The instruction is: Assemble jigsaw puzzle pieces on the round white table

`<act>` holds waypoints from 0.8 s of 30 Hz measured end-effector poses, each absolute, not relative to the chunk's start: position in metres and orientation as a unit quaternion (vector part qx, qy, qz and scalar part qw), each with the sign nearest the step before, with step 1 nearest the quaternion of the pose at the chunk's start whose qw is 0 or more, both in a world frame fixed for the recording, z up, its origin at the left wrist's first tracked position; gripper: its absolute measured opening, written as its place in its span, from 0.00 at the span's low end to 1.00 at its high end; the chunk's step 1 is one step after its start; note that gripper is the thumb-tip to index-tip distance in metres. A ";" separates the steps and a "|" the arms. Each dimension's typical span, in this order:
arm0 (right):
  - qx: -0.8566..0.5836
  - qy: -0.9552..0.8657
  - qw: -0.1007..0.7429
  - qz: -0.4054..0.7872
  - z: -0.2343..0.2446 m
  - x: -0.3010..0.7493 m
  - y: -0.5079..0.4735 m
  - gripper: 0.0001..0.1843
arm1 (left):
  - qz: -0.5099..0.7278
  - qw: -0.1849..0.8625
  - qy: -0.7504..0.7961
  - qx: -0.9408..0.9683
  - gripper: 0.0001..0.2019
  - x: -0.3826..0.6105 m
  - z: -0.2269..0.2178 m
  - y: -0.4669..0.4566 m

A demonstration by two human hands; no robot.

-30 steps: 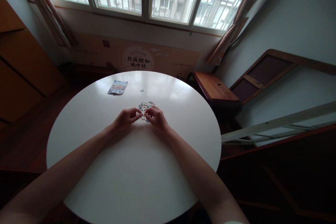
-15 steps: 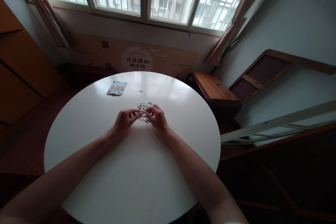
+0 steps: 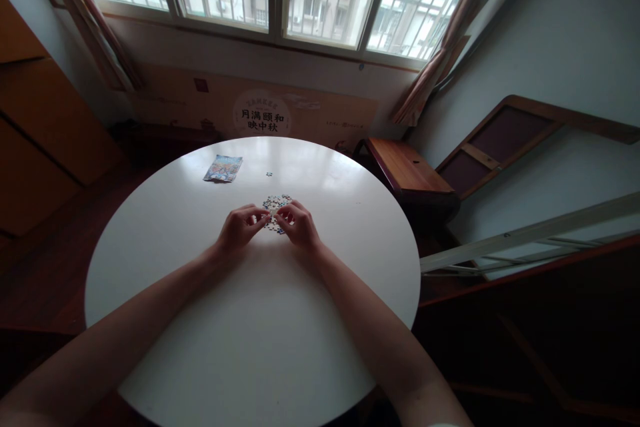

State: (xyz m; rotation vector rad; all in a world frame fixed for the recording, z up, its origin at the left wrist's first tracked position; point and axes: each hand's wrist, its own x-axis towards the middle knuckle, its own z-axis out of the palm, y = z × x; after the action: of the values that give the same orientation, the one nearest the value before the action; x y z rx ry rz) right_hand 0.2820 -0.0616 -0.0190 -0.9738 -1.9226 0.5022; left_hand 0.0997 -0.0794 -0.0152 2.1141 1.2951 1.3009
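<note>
I am viewing the left hand (image 3: 243,223) and right hand (image 3: 299,223) posing curled, slightly apart, over jigsaw pieces (image 3: 276,203) on the table (image 3: 245,333); whether either is gripping one, I cannot tell. Brushing low is risking scattered pieces.

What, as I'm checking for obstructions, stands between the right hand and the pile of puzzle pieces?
Nothing visible: the right hand is at the pile of puzzle pieces, and the colourful packet lies apart, beyond the left hand.

Pale sleeve edge (image 3: 445,425) at right arm (image 3: 410,360); forearms, fingers (image 3: 297,212) bare.
</note>
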 end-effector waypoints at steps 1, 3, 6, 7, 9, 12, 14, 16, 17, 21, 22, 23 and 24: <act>-0.393 -0.777 0.448 0.204 -0.019 0.282 -0.062 0.07 | 0.460 0.170 0.456 0.743 0.11 0.100 -0.015 -0.079; -0.394 -0.777 0.446 0.205 -0.019 0.282 -0.062 0.07 | 0.463 0.169 0.457 0.741 0.11 0.100 -0.015 -0.079; -0.395 -0.778 0.443 0.206 -0.019 0.282 -0.062 0.07 | 0.464 0.173 0.456 0.740 0.10 0.100 -0.014 -0.079; -0.395 -0.778 0.443 0.207 -0.019 0.282 -0.062 0.07 | 0.465 0.176 0.455 0.739 0.10 0.101 -0.014 -0.079; -0.391 -0.778 0.445 0.209 -0.019 0.282 -0.062 0.06 | 0.467 0.185 0.454 0.736 0.10 0.101 -0.013 -0.079; -0.381 -0.780 0.448 0.215 -0.019 0.282 -0.062 0.06 | 0.470 0.200 0.455 0.729 0.10 0.101 -0.013 -0.079; -0.377 -0.782 0.446 0.218 -0.020 0.282 -0.061 0.06 | 0.472 0.211 0.457 0.723 0.11 0.101 -0.013 -0.079; -0.375 -0.783 0.443 0.220 -0.020 0.282 -0.061 0.06 | 0.473 0.219 0.459 0.719 0.11 0.101 -0.013 -0.079; -0.375 -0.784 0.443 0.221 -0.021 0.282 -0.061 0.06 | 0.474 0.223 0.459 0.718 0.11 0.101 -0.013 -0.079; -0.372 -0.783 0.445 0.226 -0.020 0.282 -0.061 0.06 | 0.474 0.232 0.457 0.716 0.11 0.101 -0.011 -0.080; -0.372 -0.783 0.445 0.226 -0.020 0.282 -0.061 0.06 | 0.473 0.233 0.458 0.716 0.11 0.102 -0.011 -0.080; -0.372 -0.782 0.446 0.226 -0.020 0.282 -0.061 0.06 | 0.472 0.235 0.460 0.715 0.11 0.102 -0.010 -0.081; -0.372 -0.782 0.446 0.225 -0.020 0.282 -0.062 0.06 | 0.471 0.237 0.461 0.713 0.11 0.102 -0.010 -0.081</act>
State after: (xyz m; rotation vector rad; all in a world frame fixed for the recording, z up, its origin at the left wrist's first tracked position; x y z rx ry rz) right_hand 0.2821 -0.0616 -0.0197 -0.9217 -1.9374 0.5582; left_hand 0.1019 -0.0809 -0.0100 1.9550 1.2648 1.2915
